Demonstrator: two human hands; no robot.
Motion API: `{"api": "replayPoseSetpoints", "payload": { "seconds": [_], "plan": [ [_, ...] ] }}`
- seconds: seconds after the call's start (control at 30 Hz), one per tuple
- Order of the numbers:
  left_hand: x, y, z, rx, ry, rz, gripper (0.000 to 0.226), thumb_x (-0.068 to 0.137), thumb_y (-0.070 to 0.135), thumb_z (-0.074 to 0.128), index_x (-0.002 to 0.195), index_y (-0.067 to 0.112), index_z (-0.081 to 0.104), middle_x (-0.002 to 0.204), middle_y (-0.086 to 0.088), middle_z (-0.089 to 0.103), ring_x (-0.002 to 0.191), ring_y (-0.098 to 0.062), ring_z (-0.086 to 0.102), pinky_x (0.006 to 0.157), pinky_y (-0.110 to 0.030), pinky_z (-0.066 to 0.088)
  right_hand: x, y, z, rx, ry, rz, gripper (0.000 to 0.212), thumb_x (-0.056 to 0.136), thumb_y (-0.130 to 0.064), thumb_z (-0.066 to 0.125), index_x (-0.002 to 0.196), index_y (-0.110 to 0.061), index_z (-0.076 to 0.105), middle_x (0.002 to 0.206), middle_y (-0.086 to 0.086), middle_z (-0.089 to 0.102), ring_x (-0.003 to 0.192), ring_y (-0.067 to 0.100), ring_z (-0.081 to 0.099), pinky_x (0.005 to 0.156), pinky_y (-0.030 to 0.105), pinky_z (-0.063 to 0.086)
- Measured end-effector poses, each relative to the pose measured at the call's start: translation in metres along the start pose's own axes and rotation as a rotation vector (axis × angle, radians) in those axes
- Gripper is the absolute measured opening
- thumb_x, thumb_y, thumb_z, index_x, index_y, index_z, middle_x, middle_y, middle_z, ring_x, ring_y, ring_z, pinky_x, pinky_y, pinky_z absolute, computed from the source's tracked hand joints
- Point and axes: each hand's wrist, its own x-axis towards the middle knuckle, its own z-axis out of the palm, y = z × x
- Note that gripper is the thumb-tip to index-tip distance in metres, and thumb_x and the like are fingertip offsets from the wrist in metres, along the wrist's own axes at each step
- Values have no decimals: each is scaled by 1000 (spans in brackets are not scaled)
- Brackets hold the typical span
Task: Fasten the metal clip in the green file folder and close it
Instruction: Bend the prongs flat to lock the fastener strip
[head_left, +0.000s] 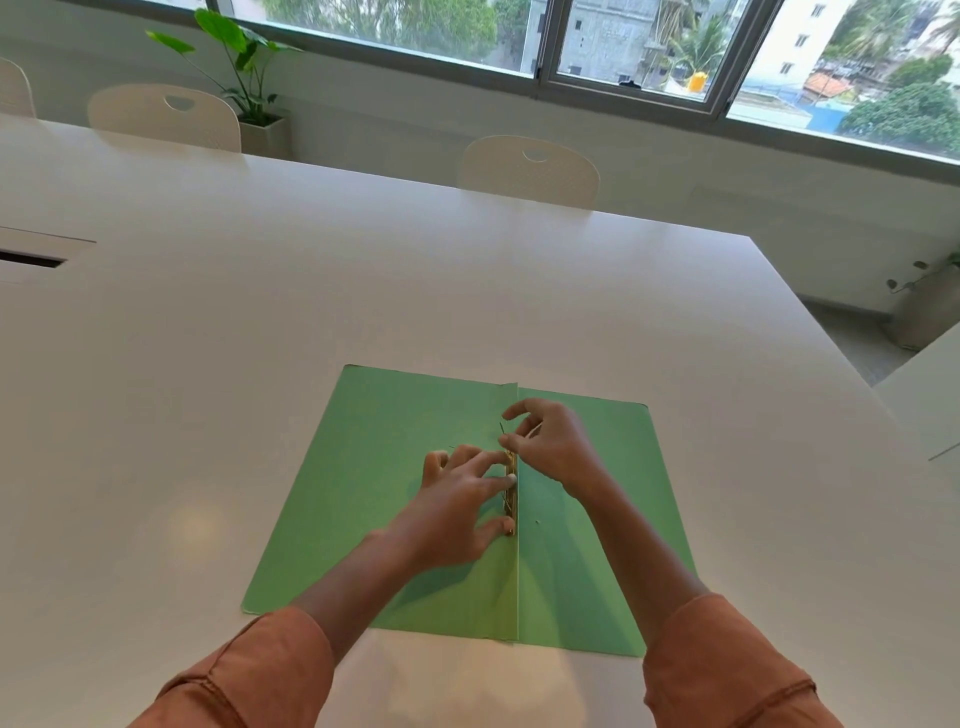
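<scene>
The green file folder (374, 467) lies open and flat on the white table, its spine fold running toward me down the middle. A brass-coloured metal clip (511, 499) runs along the fold. My left hand (457, 509) rests on the left leaf, forefinger and thumb pressing on the clip's bar. My right hand (553, 447) hovers over the clip's far end, thumb and forefinger pinching a thin metal prong that sticks up there. The fingers hide much of the clip.
The white table (311, 291) stretches far to the left and back, with a cable slot (31, 259) at the left edge. Two white chairs (530, 169) stand behind it, a potted plant (244, 78) and windows beyond. The table's right edge is close.
</scene>
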Motion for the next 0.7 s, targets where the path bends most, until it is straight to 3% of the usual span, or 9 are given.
{"api": "replayPoseSetpoints", "payload": {
  "seconds": [0.1, 0.2, 0.33, 0.47, 0.7],
  "plan": [
    [4, 1, -3, 38, -20, 13, 58, 94, 54, 61, 147, 31, 56, 162, 14, 42, 149, -15, 30, 108, -39, 12, 6, -2, 0, -42, -58, -35, 15, 85, -12, 81, 100, -16, 80, 81, 3, 74, 64, 8, 61, 59, 20, 51],
    [4, 2, -4, 45, -10, 16, 57, 94, 53, 62, 145, 30, 58, 160, 14, 46, 149, -14, 36, 107, -40, 13, 10, 2, -2, -58, -85, -38, 6, 85, -7, 81, 90, -10, 82, 77, 0, 73, 64, 7, 62, 63, 20, 49],
    [4, 3, -2, 47, 4, 5, 56, 92, 53, 64, 143, 29, 59, 158, 15, 49, 147, -13, 40, 104, -38, 15, 11, 12, -7, -31, -83, -14, 6, 84, -4, 82, 88, -8, 79, 70, -1, 71, 60, 8, 63, 61, 24, 52],
    [4, 5, 0, 83, -14, -12, 57, 93, 53, 62, 145, 31, 56, 158, 15, 48, 147, -12, 39, 108, -44, 20, 12, 20, -8, 61, -59, 63, 8, 82, -5, 85, 84, -3, 77, 71, 13, 77, 61, 17, 70, 61, 32, 63],
    [4, 10, -4, 143, -54, -19, 55, 96, 53, 58, 146, 31, 55, 160, 15, 45, 148, -15, 36, 111, -48, 18, 18, 25, -17, 176, -118, 216, 15, 78, -2, 88, 84, 5, 76, 65, 11, 71, 52, 15, 66, 50, 21, 57]
  ]
}}
